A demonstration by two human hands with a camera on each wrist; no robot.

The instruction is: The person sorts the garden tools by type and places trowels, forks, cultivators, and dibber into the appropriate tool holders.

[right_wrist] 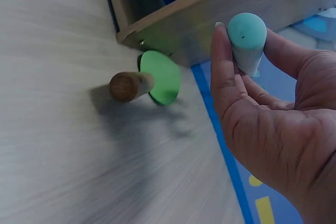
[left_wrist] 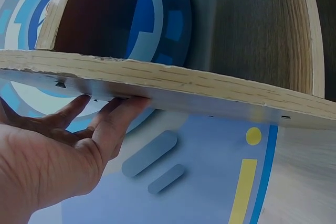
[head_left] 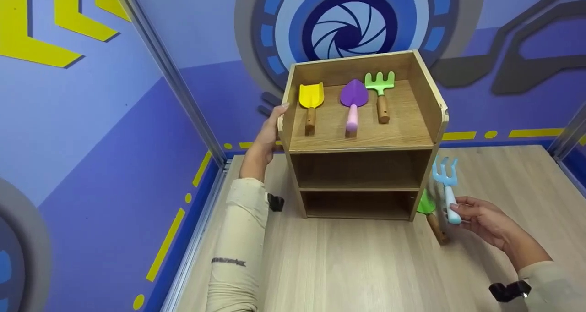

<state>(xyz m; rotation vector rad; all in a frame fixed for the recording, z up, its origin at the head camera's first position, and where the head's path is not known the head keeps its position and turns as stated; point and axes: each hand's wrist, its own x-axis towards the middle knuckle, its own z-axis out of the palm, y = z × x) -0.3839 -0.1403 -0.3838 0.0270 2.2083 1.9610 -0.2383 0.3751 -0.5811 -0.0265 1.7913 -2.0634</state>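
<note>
My left hand [head_left: 268, 131] rests against the outer side of a small wooden shelf unit [head_left: 361, 148]. In the left wrist view, the fingers [left_wrist: 113, 124] lie on the outside of the side panel. By its handle, my right hand [head_left: 487, 220] pinches a light-blue toy garden fork [head_left: 446, 179], tines up, beside the unit's right side; the right wrist view shows the handle's end between thumb and fingers. Below the fork, a green toy shovel [head_left: 426, 206] with a wooden handle lies on the table near the unit's lower right corner, partly overlapped by the fork's shadowed side.
On the unit's top shelf lie a yellow shovel [head_left: 311, 96], a purple trowel [head_left: 354, 94] with a pink handle and a green rake [head_left: 381, 85]. Two compartments sit underneath. Blue patterned walls [head_left: 206, 41] stand behind and left of the wooden-look table [head_left: 348, 266].
</note>
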